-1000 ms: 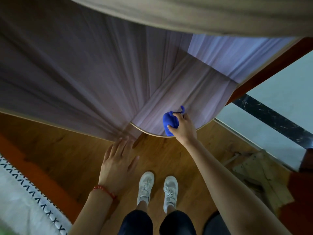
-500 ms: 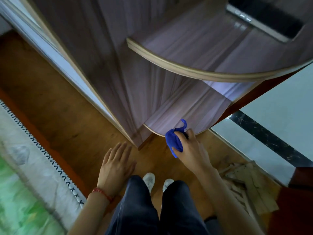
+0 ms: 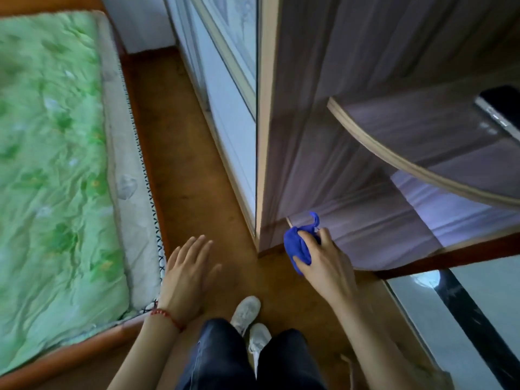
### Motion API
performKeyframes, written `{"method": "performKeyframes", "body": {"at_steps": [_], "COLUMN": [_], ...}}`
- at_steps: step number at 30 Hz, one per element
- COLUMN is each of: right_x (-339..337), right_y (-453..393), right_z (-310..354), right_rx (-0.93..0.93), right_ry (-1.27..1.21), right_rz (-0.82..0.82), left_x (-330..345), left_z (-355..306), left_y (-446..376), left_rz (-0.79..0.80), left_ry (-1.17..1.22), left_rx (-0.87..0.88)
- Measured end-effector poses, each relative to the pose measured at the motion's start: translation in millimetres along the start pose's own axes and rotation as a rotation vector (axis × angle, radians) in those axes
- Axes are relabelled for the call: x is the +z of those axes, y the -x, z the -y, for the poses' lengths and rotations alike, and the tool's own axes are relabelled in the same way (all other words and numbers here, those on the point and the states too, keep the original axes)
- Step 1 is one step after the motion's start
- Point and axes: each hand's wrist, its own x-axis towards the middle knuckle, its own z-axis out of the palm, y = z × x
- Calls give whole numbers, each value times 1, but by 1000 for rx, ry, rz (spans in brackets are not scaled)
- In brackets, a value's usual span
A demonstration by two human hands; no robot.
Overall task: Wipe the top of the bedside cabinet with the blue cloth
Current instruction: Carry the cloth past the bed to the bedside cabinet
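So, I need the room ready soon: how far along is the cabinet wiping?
Done: nothing visibly finished. In hand: the right hand grips the bunched blue cloth at the low shelf's front edge; the left hand hangs open and empty. Left: no bedside cabinet top is identifiable here, so that wipe apparently remains.

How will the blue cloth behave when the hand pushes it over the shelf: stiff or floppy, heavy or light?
Probably floppy: the blue cloth is crumpled into a ball in the right hand, with one loose tail curling upward. It seems light, since a few fingers hold it. It would likely slide easily over the smooth lower shelf.
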Motion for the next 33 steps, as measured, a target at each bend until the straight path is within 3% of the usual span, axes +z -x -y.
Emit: {"method": "performKeyframes", "body": {"at_steps": [12,26,33], "right_x": [30,109,141], "right_y": [-19,49,110], "right_z": [133,420,545], "right_rx": [-466,-980,-1210], "right_ry": [13,-2,-6], "right_rz": [127,323,454], "left_x": [-15,-17,-14], "left_z": [75,200,230], "left_y": [151,396,496], "left_rz": [-177,-353,-360], "left_ry": [49,103,132], "left_rx": [-521,-1129,-1434]}}
